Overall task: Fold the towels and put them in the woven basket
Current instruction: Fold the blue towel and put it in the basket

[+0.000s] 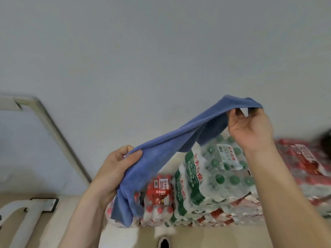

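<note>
**One blue towel, held in the air by two hands**

A plain grey wall (161, 51) fills the upper half of the view. At 9 o'clock a glass panel (26, 144) in a pale frame stands against it. A beige floor (71, 219) runs along the bottom edge, from 6 to 8 o'clock. Shrink-wrapped packs of bottled water are stacked at 4 to 5 o'clock. The green-capped packs (220, 170) sit on top and the red-capped packs (159, 194) lie below and beside them. Blur keeps me from counting the packs exactly.

There is one blue towel (170, 151), and it touches no surface, hanging in front of the packs. Two hands hold it. The left hand (116, 169), at 7 o'clock, grips its lower end, with the thumb over the cloth and the tail hanging down. The right hand (250, 129), at 3 o'clock and higher, pinches the upper edge with curled fingers.
</note>
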Motion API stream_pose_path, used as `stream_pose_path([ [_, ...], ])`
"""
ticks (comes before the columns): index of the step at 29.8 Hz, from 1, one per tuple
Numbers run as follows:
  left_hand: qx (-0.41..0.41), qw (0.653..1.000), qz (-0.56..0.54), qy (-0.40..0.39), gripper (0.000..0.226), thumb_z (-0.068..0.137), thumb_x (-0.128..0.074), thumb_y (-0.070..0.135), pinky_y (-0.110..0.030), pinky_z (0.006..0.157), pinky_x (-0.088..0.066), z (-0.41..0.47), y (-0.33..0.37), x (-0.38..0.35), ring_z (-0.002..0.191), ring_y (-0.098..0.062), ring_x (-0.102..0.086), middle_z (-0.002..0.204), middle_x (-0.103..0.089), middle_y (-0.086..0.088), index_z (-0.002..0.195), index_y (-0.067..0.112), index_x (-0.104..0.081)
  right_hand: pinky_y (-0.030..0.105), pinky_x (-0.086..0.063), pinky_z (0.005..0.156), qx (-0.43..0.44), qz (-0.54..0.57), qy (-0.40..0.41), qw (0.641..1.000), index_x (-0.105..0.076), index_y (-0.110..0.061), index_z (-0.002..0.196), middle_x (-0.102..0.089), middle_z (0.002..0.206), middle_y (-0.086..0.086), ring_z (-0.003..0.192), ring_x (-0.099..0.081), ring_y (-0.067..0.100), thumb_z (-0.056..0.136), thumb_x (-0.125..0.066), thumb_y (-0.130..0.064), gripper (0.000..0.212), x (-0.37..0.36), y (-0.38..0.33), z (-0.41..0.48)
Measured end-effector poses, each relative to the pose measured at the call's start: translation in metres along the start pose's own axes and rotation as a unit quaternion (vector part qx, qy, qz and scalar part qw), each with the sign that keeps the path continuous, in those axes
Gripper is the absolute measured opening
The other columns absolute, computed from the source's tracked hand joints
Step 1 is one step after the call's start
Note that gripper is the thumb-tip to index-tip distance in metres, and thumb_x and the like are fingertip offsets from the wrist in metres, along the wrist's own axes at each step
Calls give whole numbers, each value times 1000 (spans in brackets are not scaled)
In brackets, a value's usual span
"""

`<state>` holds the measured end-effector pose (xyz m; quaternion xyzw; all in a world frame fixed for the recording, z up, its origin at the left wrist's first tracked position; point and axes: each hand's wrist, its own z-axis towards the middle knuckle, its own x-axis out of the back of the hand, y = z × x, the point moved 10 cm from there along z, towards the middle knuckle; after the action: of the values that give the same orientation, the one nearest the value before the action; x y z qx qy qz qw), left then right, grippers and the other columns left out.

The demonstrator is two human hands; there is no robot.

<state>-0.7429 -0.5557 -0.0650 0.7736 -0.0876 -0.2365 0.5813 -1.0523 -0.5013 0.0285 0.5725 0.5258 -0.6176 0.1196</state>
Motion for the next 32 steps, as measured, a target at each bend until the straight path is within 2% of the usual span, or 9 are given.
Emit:
stream_pose_path([
  [4,67,959,140,-235,33,75,-73,21,-29,65,-51,-3,-11,-65,77,-26,-64,84,-67,-21,94,-5,-65,24,-56,60,30,-16,4,999,-63,-11,92,-71,79,12,67,-70,19,97,-53,-19,15,9,-59,-2],
  [6,91,933,235,-256,29,74,-72,19,-29,66,-48,2,-22,-84,76,-22,-64,81,-68,-14,92,-3,-67,28,-58,65,41,-14,4,999,-65,-11,99,-72,92,13,78,-72,22,97,-54,-21,16,15,-84,3],
  [9,57,865,470,-167,20,64,-61,24,-27,60,-42,39,-27,-97,63,-13,-57,63,-60,5,77,9,-64,31,-60,69,48,16,14,999,-67,-11,100,-67,108,10,94,-68,23,96,-55,-23,17,30,-118,22],
  [12,-38,831,555,2,5,69,-60,17,-29,55,-37,86,7,-128,68,-23,-59,59,-56,5,67,17,-55,29,-57,60,58,11,-8,998,-63,-10,87,-69,76,7,71,-70,21,97,-54,-20,16,38,-160,52],
  [16,-242,830,427,264,15,78,-56,9,-27,64,-39,96,90,-184,73,-22,-57,80,-61,-2,76,24,-55,30,-57,60,98,31,-52,993,-59,-10,81,-66,69,7,64,-68,21,97,-51,-16,19,39,-240,91],
  [20,-371,801,365,295,25,75,-54,-1,-4,62,-33,88,115,-253,70,0,-49,91,-55,-5,82,23,-55,29,-55,65,151,31,-46,987,-62,-12,86,-68,82,6,76,-68,21,96,-53,-18,15,73,-308,112],
  [25,-199,855,453,155,31,67,-65,-1,-21,57,-39,116,-5,-280,63,-14,-53,70,-59,5,68,28,-53,26,-55,70,128,-154,129,971,-66,-18,95,-71,98,-3,87,-67,15,95,-54,-21,12,213,-315,109],
  [29,-74,832,548,-46,34,61,-61,7,-34,57,-47,119,-116,-293,55,-6,-48,68,-58,13,74,36,-51,22,-50,55,91,-325,280,899,-66,-16,87,-67,88,6,78,-62,19,95,-49,-6,21,345,-299,81],
  [32,-47,829,550,-90,23,66,-68,18,-26,57,-44,113,-143,-301,57,-6,-50,69,-59,12,78,31,-53,31,-50,66,99,-389,333,853,-69,-16,89,-68,101,16,84,-63,26,93,-48,-2,25,397,-297,62],
])
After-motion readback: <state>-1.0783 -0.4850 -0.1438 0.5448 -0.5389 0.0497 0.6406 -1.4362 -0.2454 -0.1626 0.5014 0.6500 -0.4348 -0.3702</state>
